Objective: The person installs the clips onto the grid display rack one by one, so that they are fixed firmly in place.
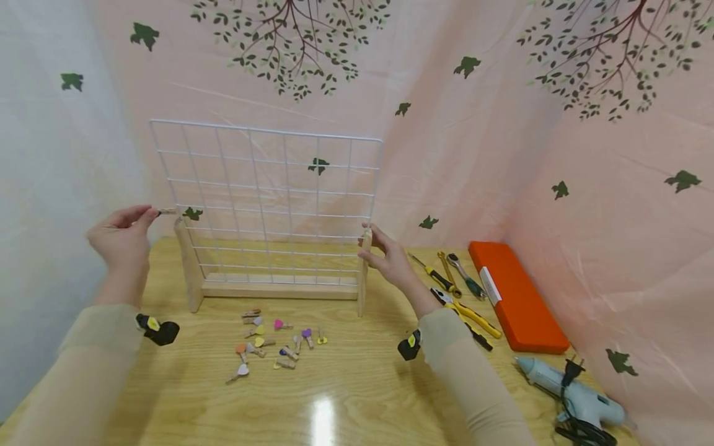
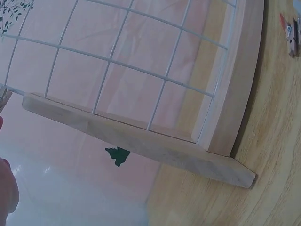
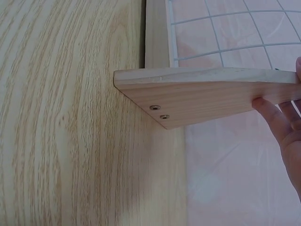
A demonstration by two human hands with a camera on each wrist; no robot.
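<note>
A white wire grid (image 1: 268,131) stands upright in a wooden stand, its base bar (image 1: 279,290) on the table. At the grid's left edge, just above the left wooden post (image 1: 189,266), my left hand (image 1: 119,234) pinches a small wooden clothespin (image 1: 167,212). Its tip overlaps the edge wire in the head view; the left wrist view catches only part of this clothespin (image 2: 4,97). My right hand (image 1: 393,260) grips the upper part of the right wooden post (image 1: 361,285), with a fingertip against its outer face in the right wrist view. Two screws show low on that post.
Several small clothespins with coloured hearts (image 1: 279,324) lie scattered before the stand. At right are a screwdriver (image 1: 437,277), wrenches (image 1: 465,275), yellow-handled pliers (image 1: 474,317), an orange case (image 1: 521,297) and a glue gun (image 1: 586,396) with its cord. A printed curtain (image 1: 424,167) hangs behind.
</note>
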